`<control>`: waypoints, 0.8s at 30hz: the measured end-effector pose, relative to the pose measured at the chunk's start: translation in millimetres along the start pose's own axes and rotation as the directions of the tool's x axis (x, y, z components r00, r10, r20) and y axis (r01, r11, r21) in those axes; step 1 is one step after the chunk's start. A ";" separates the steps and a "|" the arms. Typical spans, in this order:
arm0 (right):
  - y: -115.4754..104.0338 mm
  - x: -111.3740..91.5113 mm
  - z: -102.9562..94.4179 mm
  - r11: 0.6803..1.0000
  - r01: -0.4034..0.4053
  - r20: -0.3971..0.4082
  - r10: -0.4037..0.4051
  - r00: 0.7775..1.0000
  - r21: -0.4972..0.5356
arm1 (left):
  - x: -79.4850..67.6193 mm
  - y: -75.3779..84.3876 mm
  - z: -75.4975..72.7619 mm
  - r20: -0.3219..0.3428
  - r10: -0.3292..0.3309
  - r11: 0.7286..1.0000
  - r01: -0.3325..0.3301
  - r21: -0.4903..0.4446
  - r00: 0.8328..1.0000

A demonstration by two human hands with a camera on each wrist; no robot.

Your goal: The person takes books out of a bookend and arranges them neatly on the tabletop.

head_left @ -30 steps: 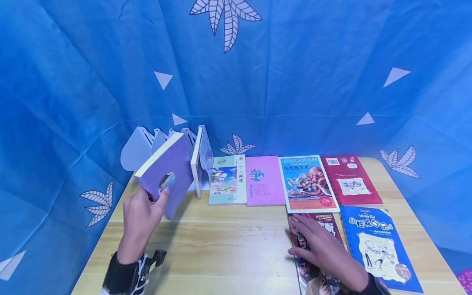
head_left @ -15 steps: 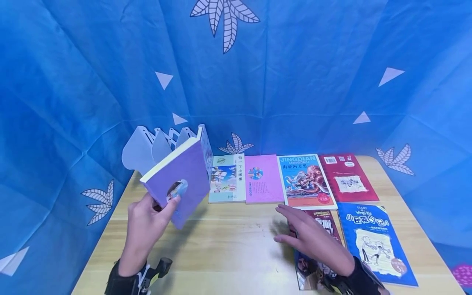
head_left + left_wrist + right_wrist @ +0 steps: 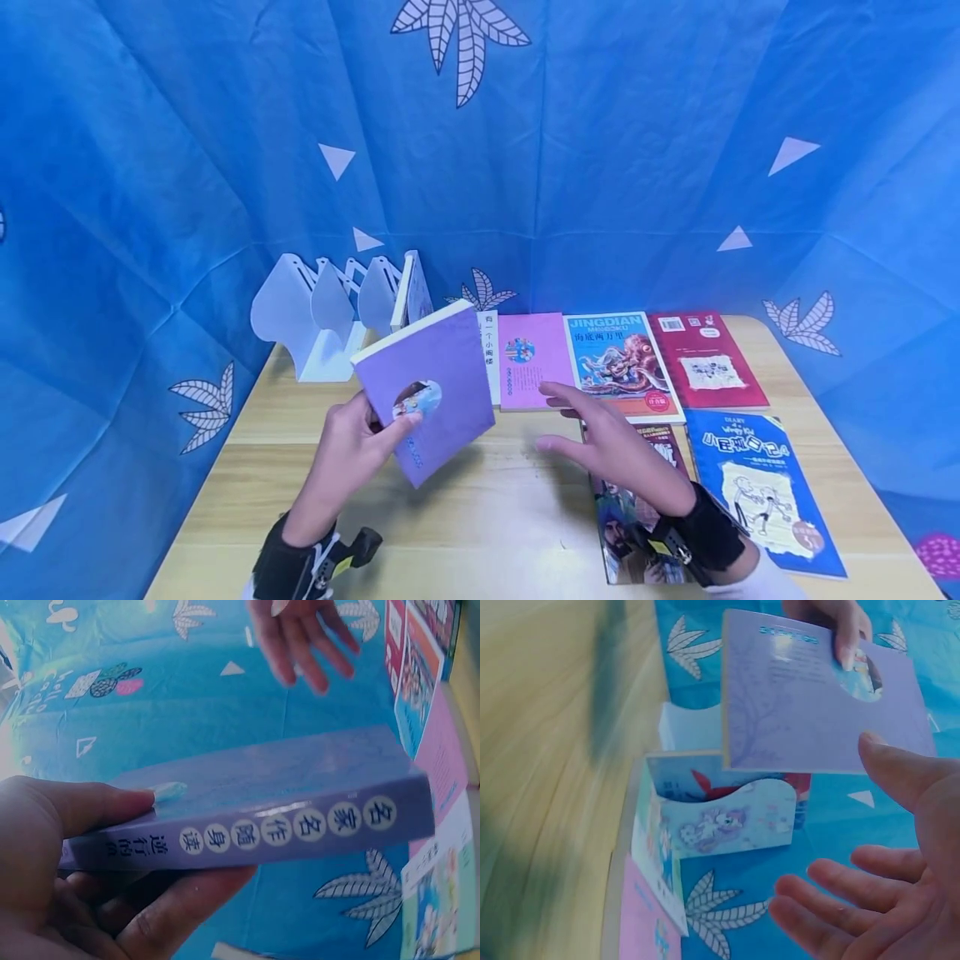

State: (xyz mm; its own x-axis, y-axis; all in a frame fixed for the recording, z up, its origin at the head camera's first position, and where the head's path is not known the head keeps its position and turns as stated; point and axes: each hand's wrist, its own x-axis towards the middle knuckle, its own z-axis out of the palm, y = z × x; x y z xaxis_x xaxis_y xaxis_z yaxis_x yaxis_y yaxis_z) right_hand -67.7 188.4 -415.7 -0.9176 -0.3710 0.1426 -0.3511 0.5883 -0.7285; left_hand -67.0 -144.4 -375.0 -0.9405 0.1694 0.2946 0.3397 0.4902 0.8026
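Note:
A purple book [image 3: 442, 375] is held up tilted above the table by my left hand [image 3: 360, 442], thumb on its cover and fingers behind it. In the left wrist view the book's spine [image 3: 277, 832] faces the camera, with white circles bearing characters. My right hand [image 3: 618, 450] hovers with fingers spread over the maroon comic book [image 3: 637, 542], to the right of the purple book and apart from it. The right wrist view shows that right hand [image 3: 870, 900] holding nothing, its palm side toward the purple book [image 3: 802, 712].
A white expandable bookend rack [image 3: 322, 358] stands back left, with a book [image 3: 405, 292] upright at its right end. Along the back lie a pink book [image 3: 525, 350], an octopus-cover book [image 3: 622, 367] and a red book [image 3: 708, 362]. A blue book [image 3: 765, 492] lies front right.
My left hand has carried the purple book from beside the rack rightward and turned its cover more toward the head camera. My right hand has shifted left and slightly up, nearer the book.

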 end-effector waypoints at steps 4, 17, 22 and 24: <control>-4.2 8.7 1.4 0.996 0.007 -0.001 -0.007 1.000 0.089 | 3.0 -1.8 6.8 0.076 -0.037 0.996 0.044 -0.083 0.996; -11.3 25.2 9.8 0.946 0.014 -0.043 0.000 0.999 0.323 | 12.4 -6.8 27.6 0.312 -0.123 0.950 0.203 -0.236 0.942; -12.6 25.0 9.9 0.951 -0.017 -0.082 0.045 0.996 0.310 | 14.4 -9.4 32.3 0.325 -0.104 0.946 0.195 -0.260 0.940; -13.3 24.7 9.1 0.949 -0.040 -0.078 0.068 0.995 0.313 | 15.4 -9.5 33.6 0.317 -0.115 0.945 0.202 -0.258 0.941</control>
State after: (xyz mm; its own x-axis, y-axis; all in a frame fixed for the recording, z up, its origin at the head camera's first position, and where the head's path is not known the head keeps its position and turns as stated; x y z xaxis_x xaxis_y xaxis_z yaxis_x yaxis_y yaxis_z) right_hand -84.1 164.9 -408.5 -0.9512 -0.2727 0.1446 -0.2377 0.3482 -0.9068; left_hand -85.0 -117.6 -395.5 -0.9269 0.3747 0.0207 0.1332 0.2768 0.9516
